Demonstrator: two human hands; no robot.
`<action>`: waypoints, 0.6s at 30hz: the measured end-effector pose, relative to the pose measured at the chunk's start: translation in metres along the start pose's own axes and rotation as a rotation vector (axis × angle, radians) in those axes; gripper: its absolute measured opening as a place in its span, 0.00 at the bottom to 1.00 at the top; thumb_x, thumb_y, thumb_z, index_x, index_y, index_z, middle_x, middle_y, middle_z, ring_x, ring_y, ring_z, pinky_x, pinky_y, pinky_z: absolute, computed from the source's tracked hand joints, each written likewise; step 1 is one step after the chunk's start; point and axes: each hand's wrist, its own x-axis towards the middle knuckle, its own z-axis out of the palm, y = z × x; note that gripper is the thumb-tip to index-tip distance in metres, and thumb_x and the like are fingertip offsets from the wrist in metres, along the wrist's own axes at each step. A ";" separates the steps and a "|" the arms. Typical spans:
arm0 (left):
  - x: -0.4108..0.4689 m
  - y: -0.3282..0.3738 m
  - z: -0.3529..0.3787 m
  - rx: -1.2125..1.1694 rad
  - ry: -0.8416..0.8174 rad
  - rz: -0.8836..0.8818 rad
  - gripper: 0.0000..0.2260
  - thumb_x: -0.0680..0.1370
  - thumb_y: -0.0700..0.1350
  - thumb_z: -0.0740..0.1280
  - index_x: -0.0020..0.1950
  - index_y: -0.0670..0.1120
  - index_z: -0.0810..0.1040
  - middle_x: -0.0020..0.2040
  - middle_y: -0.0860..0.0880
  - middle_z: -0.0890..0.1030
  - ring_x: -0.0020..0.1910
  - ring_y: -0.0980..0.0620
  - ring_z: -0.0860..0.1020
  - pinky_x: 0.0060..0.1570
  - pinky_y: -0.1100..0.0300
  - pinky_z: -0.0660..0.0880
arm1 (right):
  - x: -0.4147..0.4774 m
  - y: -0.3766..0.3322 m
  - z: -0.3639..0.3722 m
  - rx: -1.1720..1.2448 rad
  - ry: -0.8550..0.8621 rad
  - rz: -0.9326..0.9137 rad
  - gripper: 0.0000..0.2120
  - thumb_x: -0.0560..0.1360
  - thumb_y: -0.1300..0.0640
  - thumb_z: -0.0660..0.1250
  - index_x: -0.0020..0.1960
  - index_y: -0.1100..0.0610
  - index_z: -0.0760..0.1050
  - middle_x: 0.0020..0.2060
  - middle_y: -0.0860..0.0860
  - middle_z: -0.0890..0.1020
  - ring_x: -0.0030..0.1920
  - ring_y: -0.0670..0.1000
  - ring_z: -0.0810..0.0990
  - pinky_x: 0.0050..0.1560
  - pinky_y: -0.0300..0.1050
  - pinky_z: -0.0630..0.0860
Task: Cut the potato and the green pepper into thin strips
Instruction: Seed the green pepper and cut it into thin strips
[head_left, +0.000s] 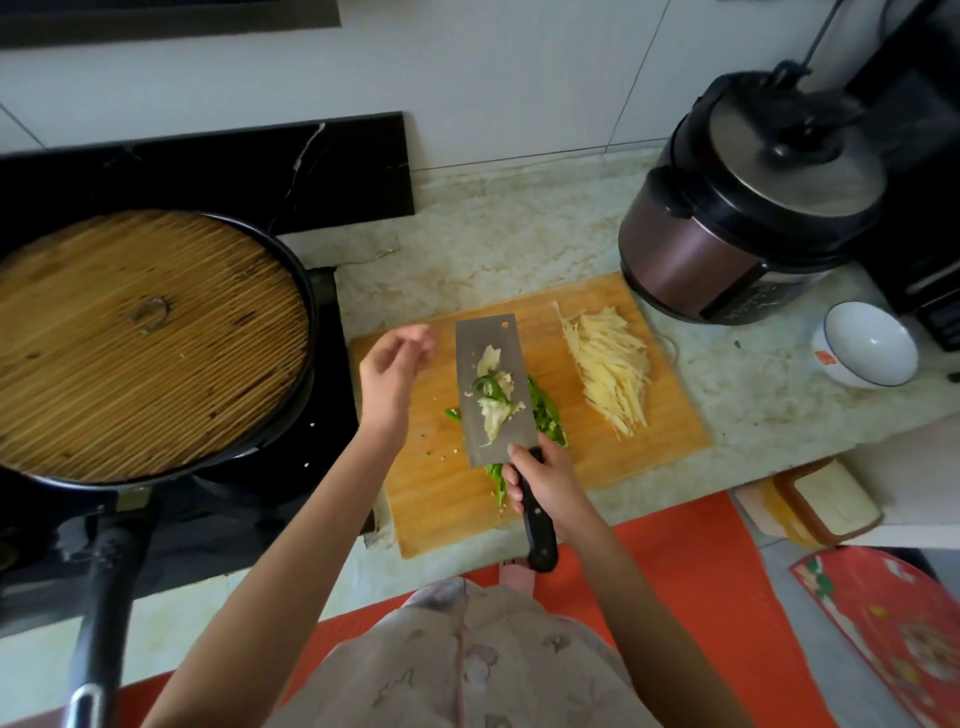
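R hand (543, 480) grips cleaver (496, 389) w/ pepper scraps.

Domestic kitchen. Evidence: a pale stone-pattern counter (519, 244) set against a white tiled wall (519, 78); 1 black stove (337, 364) bearing 1 frying pan (106, 587) under a slatted bamboo lid (145, 343); 1 electric cooker (727, 239); 1 white bowl (872, 343); 1 wooden cutting board (441, 499) carrying potato strips (613, 369).

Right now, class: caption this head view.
Right hand holds steel cleaver, green pepper scraps on its blade, over wooden board beside pale potato strips.
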 end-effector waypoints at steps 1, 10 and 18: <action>0.000 -0.003 0.002 -0.114 0.040 -0.065 0.09 0.82 0.38 0.58 0.53 0.43 0.78 0.51 0.49 0.82 0.52 0.55 0.80 0.55 0.63 0.75 | -0.003 -0.002 -0.003 0.002 0.001 -0.002 0.04 0.80 0.63 0.59 0.46 0.59 0.67 0.27 0.51 0.72 0.23 0.48 0.69 0.24 0.42 0.67; -0.025 -0.018 0.109 -0.445 -0.116 -0.462 0.21 0.85 0.47 0.46 0.67 0.39 0.71 0.61 0.46 0.79 0.58 0.52 0.78 0.59 0.59 0.74 | -0.045 -0.005 -0.042 0.176 0.234 -0.039 0.06 0.80 0.64 0.58 0.43 0.60 0.67 0.27 0.51 0.71 0.23 0.49 0.68 0.24 0.40 0.67; -0.091 -0.042 0.231 -0.483 -0.267 -0.648 0.19 0.85 0.47 0.48 0.64 0.41 0.75 0.63 0.46 0.78 0.57 0.50 0.78 0.61 0.55 0.72 | -0.109 0.016 -0.130 0.312 0.479 -0.090 0.06 0.80 0.63 0.59 0.44 0.60 0.68 0.27 0.52 0.72 0.23 0.50 0.68 0.23 0.41 0.68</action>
